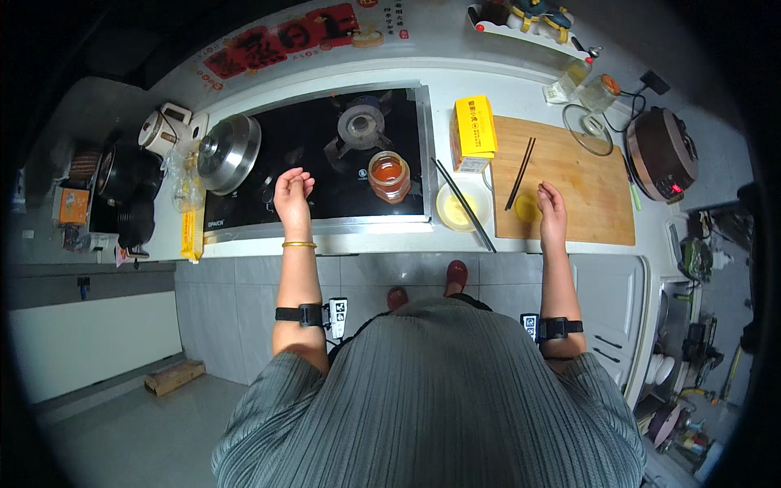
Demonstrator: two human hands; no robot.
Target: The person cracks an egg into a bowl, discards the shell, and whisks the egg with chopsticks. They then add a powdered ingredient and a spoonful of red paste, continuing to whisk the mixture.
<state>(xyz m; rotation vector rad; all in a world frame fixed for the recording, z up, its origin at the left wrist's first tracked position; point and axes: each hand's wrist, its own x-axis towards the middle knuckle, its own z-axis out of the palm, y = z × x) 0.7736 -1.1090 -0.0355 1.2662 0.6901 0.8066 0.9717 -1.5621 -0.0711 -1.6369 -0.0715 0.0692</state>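
My left hand hovers over the front of the black gas stove, fingers loosely bent and nothing visible in them. To its right stands a glass jar with amber-red contents. My right hand is above the right part of a wooden cutting board, its fingers slightly curled with no held thing showing. Beside it lies a round yellow lid-like disc. A dark pair of chopsticks rests on the board. Another pair of chopsticks lies across a pale bowl with something yellowish inside.
A yellow box stands at the board's left edge. A dark rice cooker and glass jar are at right. On the left are a domed steel lid, a white kettle and a yellow packet.
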